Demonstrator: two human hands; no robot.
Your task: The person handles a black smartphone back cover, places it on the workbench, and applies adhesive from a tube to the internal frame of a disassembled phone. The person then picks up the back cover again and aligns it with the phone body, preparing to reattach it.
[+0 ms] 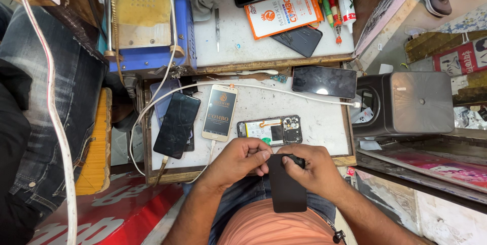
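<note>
On the white worktop at far left lies a dark cracked phone [176, 124], then a gold phone [219, 112] and an opened phone [270, 131]. Below, left hand [238, 159] and right hand [312, 166] both grip a black panel [286, 184] over the lap.

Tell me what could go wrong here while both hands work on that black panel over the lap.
1. The black panel is pinched only at its top edge by the left hand and right hand; it could slip onto the lap.
2. The opened phone lies right beside the knuckles and might get knocked.
3. The white cable could snag.
</note>
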